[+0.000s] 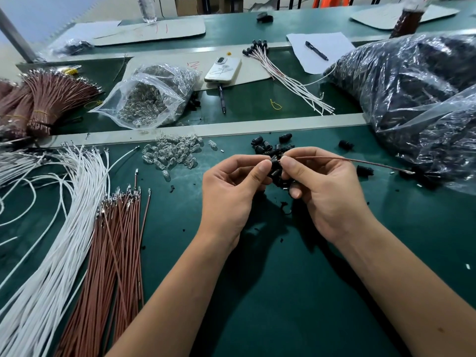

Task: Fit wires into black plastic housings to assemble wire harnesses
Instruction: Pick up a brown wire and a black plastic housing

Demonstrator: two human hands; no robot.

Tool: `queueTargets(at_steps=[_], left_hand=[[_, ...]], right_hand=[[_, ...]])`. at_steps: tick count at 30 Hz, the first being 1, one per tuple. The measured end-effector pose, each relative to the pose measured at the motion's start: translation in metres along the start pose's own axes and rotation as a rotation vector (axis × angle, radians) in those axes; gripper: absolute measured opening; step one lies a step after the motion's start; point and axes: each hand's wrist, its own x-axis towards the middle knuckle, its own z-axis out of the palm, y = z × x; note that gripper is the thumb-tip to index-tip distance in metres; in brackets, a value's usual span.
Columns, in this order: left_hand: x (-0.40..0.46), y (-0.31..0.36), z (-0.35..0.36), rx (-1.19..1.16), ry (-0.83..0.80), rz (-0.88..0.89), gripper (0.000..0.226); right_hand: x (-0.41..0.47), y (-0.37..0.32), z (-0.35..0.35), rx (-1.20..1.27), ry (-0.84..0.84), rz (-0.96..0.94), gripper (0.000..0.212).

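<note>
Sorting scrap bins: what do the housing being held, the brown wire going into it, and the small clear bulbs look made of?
Housing: matte black, likely moulded plastic. Brown wire: flexible, probably plastic-insulated, shiny metal terminal. Bulbs: clear, glinting, glass or plastic.

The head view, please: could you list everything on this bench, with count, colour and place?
black housing: one, black, pinched between both hands
brown wire: one, brown, running right from the housing
loose housings: a pile, black, behind the hands
glass bulbs: a heap, clear, left of the housings
white wires: many, white, near left
brown wires: many, brown, beside the white ones
bulb bag: one, clear, behind the heap
housing bags: clear, black contents, far right
phone: one, white, centre back
left hand: holds housing
right hand: pinches wire
</note>
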Motion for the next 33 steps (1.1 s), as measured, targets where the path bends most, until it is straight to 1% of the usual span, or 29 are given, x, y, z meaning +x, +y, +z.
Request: queueTargets(at_steps=[2,4,7,10,12,14,17,18,20,22,24,28,30,33], left_hand=[[-0.001,-0.001,0.0,0.011,0.002,0.008,0.006],[-0.002,-0.001,0.001,0.031,-0.021,0.016,0.008],[-0.003,-0.001,0.003,0.066,-0.059,0.037,0.013],[-0.004,-0.001,0.004,0.141,-0.103,0.045,0.022],[-0.005,0.001,0.003,0.204,-0.134,0.048,0.028],[-0.006,0.003,0.004,0.209,-0.141,0.035,0.034],[-0.005,0.007,0.005,0.043,-0.093,-0.032,0.037],[-0.004,0.009,0.005,-0.028,-0.05,-0.065,0.034],[-0.002,0.011,0.002,-0.136,0.022,-0.12,0.02],[-0.001,0.013,0.0,-0.183,0.044,-0.152,0.01],[0.0,0.014,0.0,-0.196,0.036,-0.17,0.009],[0.002,0.018,-0.005,-0.262,0.041,-0.187,0.016],[0.006,0.023,-0.012,-0.335,0.088,-0.196,0.015],[0.015,0.034,-0.028,-0.415,0.212,-0.178,0.013]], right_hand=[[0.001,-0.001,-0.001,0.042,-0.01,0.0,0.011],[0.002,-0.002,-0.003,0.029,-0.011,-0.022,0.017],[0.004,-0.003,-0.007,-0.137,-0.008,-0.048,0.021],[0.004,-0.004,-0.011,-0.25,-0.08,-0.087,0.025],[0.004,-0.004,-0.01,-0.33,-0.132,-0.118,0.021],[0.005,-0.004,-0.009,-0.404,-0.16,-0.126,0.018],[0.003,-0.005,-0.006,-0.45,-0.162,-0.155,0.017],[0.001,-0.005,-0.006,-0.503,-0.153,-0.194,0.018],[-0.001,-0.004,-0.006,-0.711,-0.13,-0.317,0.015],[-0.003,-0.002,-0.003,-0.855,-0.143,-0.411,0.013],[-0.005,-0.001,0.0,-0.844,-0.164,-0.432,0.013],[-0.006,-0.004,0.001,-0.826,-0.2,-0.447,0.016],[-0.006,-0.007,-0.003,-0.878,-0.267,-0.425,0.021],[-0.006,-0.015,-0.009,-0.997,-0.473,-0.376,0.021]])
